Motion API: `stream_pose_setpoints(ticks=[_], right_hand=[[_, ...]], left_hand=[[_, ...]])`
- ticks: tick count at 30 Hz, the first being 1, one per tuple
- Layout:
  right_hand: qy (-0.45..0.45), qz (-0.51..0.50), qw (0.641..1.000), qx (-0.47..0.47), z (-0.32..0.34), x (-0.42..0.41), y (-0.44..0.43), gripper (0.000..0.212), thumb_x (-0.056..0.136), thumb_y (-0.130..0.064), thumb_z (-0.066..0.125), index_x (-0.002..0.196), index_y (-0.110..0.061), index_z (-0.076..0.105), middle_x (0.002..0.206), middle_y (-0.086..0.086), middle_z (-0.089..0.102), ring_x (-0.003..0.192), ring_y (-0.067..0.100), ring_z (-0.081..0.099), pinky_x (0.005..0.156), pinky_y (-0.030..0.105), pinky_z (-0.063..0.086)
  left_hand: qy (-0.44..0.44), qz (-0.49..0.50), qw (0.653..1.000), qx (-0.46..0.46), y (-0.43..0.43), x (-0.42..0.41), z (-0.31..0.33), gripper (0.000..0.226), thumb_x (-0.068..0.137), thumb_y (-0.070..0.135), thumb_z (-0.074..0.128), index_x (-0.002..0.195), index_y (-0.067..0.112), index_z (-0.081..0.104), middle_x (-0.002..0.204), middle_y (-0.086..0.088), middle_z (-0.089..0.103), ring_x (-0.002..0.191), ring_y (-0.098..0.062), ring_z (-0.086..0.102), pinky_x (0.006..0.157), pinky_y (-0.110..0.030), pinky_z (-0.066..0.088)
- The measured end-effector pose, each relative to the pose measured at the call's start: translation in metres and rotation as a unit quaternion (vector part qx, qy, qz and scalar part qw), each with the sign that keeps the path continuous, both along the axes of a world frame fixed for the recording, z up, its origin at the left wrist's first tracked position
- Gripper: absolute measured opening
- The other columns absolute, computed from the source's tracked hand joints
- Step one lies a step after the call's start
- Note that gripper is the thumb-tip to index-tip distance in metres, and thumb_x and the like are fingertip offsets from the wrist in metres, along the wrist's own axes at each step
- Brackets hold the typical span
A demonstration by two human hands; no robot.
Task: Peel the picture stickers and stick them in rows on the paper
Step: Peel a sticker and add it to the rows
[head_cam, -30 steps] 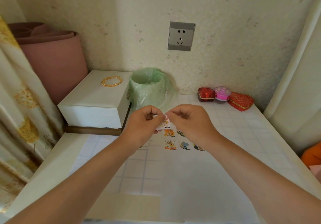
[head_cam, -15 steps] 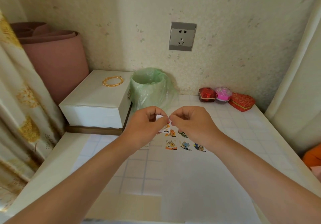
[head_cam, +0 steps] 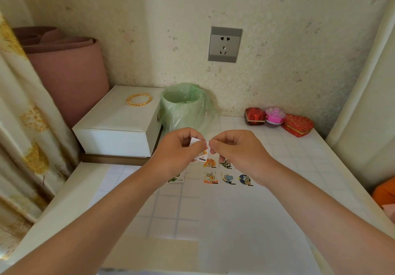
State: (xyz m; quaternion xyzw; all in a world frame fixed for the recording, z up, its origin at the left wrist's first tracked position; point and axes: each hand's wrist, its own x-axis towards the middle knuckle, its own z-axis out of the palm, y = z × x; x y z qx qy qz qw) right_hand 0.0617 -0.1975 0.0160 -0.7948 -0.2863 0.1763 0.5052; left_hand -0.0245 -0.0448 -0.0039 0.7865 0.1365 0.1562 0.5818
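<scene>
1. The left hand (head_cam: 179, 153) and right hand (head_cam: 237, 153) are both curled, their fingertips pinching one small sticker (head_cam: 202, 154) between them, raised above the worktop (head_cam: 299, 157);
2. Beneath them, at the far edge of the white paper (head_cam: 245, 221), the stuck stickers (head_cam: 210, 177) lie in two short rows;
3. A few loose stickers (head_cam: 176, 178) lie just left of the paper, partly hidden by the left wrist;
4. A green-bagged bin (head_cam: 183, 108) stands behind, just beside a white box (head_cam: 119, 125).

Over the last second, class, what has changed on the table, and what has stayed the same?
Very little. The right hand edged its fingertips closer to the left hand, and both still pinch the sticker piece above the paper. Nothing was taken or let go. The stuck stickers and the bin stayed put.
</scene>
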Motion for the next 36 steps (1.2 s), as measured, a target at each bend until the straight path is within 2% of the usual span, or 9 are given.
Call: stream_pose_setpoints(ticks=[3, 9, 13, 16, 18, 21, 28, 34, 36], right_hand=[[-0.068, 0.016, 0.997, -0.035, -0.003, 0.001, -0.002, 0.012, 0.089, -0.022, 0.069, 0.08, -0.022, 0.076, 0.069, -0.015, 0.071, 0.057, 0.0, 0.061, 0.057, 0.016, 0.047], [-0.104, 0.04, 0.993, -0.047, -0.005, 0.0, -0.004, 0.016, 0.09, -0.018, 0.068, 0.078, -0.019, 0.077, 0.05, -0.022, 0.058, 0.042, 0.003, 0.045, 0.045, 0.013, 0.036], [-0.103, 0.045, 0.993, -0.042, -0.004, 0.001, -0.006, 0.017, 0.089, -0.016, 0.067, 0.078, -0.019, 0.078, 0.055, -0.02, 0.063, 0.047, 0.004, 0.049, 0.049, 0.015, 0.039], [-0.054, 0.036, 0.998, -0.008, -0.001, 0.002, -0.005, 0.016, 0.091, -0.018, 0.068, 0.08, -0.02, 0.08, 0.069, -0.009, 0.073, 0.053, 0.005, 0.056, 0.053, 0.016, 0.044], [-0.03, 0.034, 0.999, 0.006, 0.001, 0.003, -0.004, 0.015, 0.092, -0.017, 0.068, 0.083, -0.019, 0.079, 0.076, -0.006, 0.076, 0.055, 0.007, 0.058, 0.054, 0.014, 0.045], [-0.028, 0.033, 0.999, 0.002, 0.001, 0.001, -0.004, 0.014, 0.092, -0.016, 0.068, 0.083, -0.018, 0.079, 0.076, -0.005, 0.075, 0.055, 0.008, 0.058, 0.054, 0.014, 0.046], [-0.032, 0.033, 0.999, 0.0, 0.001, 0.001, -0.004, 0.015, 0.092, -0.016, 0.068, 0.081, -0.02, 0.078, 0.067, -0.01, 0.072, 0.052, 0.007, 0.056, 0.052, 0.013, 0.044], [-0.029, 0.039, 0.999, 0.012, 0.001, -0.001, -0.003, 0.016, 0.093, -0.017, 0.067, 0.083, -0.022, 0.078, 0.072, -0.006, 0.074, 0.053, 0.008, 0.057, 0.055, 0.016, 0.047], [-0.027, 0.038, 0.999, 0.016, 0.001, -0.001, -0.003, 0.014, 0.093, -0.017, 0.067, 0.085, -0.021, 0.079, 0.077, -0.003, 0.075, 0.053, 0.009, 0.058, 0.056, 0.017, 0.048]], left_hand=[[-0.007, -0.016, 0.999, 0.043, 0.0, -0.001, -0.002, 0.008, 0.087, 0.02, 0.07, 0.081, 0.025, 0.072, 0.075, -0.02, 0.065, 0.061, -0.028, 0.05, 0.064, -0.032, 0.046], [0.005, -0.031, 0.998, 0.063, 0.0, -0.001, -0.002, 0.006, 0.088, 0.015, 0.07, 0.082, 0.016, 0.072, 0.052, 0.013, 0.056, 0.047, -0.003, 0.043, 0.051, -0.015, 0.038], [0.007, -0.038, 0.998, 0.04, 0.002, -0.003, 0.002, 0.006, 0.088, 0.015, 0.07, 0.082, 0.017, 0.072, 0.066, 0.005, 0.069, 0.058, -0.007, 0.056, 0.057, -0.018, 0.043], [0.003, -0.032, 0.999, 0.017, 0.005, -0.003, 0.004, 0.006, 0.089, 0.016, 0.069, 0.084, 0.018, 0.073, 0.075, -0.007, 0.072, 0.068, -0.022, 0.059, 0.066, -0.032, 0.047], [0.001, -0.031, 0.999, 0.01, 0.006, -0.004, 0.005, 0.005, 0.089, 0.016, 0.069, 0.085, 0.017, 0.073, 0.072, -0.006, 0.071, 0.069, -0.024, 0.058, 0.066, -0.033, 0.047], [0.007, -0.031, 0.999, 0.012, 0.004, -0.006, 0.006, 0.005, 0.089, 0.015, 0.069, 0.086, 0.016, 0.073, 0.073, -0.003, 0.072, 0.068, -0.019, 0.06, 0.063, -0.028, 0.047], [0.006, -0.032, 0.999, 0.02, 0.002, -0.007, 0.008, 0.006, 0.089, 0.015, 0.069, 0.086, 0.016, 0.073, 0.079, -0.006, 0.074, 0.074, -0.034, 0.065, 0.068, -0.034, 0.049], [0.008, -0.026, 0.999, 0.029, 0.004, -0.007, 0.009, 0.006, 0.089, 0.016, 0.068, 0.086, 0.017, 0.073, 0.076, -0.004, 0.074, 0.072, -0.033, 0.065, 0.067, -0.034, 0.049], [0.009, -0.023, 0.999, 0.031, 0.003, -0.007, 0.008, 0.006, 0.089, 0.015, 0.068, 0.086, 0.017, 0.072, 0.065, 0.005, 0.07, 0.059, -0.016, 0.059, 0.064, -0.029, 0.048]])
